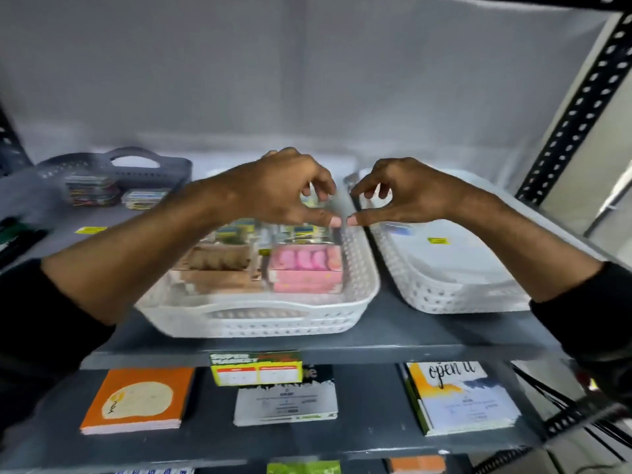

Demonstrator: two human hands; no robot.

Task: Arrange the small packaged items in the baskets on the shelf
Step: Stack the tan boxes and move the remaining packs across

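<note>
Right now, through the head camera, I see both hands raised over the grey shelf (pixel 393 331). My left hand (pixel 284 186) hangs above the far end of the middle white basket (pixel 260 319), fingers curled, thumb and forefinger tips close together; whether they pinch anything I cannot tell, the spot is blurred. My right hand (pixel 400 193) mirrors it just beside, over the gap between the 2 white baskets, its thumb tip nearly touching the left thumb tip, fingers likewise curled with nothing clearly held.

The small packaged items lie inside the middle basket: pink packets (pixel 306 270) at the near right, brown packets (pixel 213 265) at the near left, and a row of yellow-and-blue packets (pixel 301 232) farther back, under my hands. All look flat and wrapped in shiny film.

The right white basket (pixel 444 292) holds only a small yellow sticker (pixel 437 240). A grey basket (pixel 143 165) sits far left with stacked packets (pixel 90 189) beside it. On the lower shelf lies an orange booklet (pixel 136 398).
</note>
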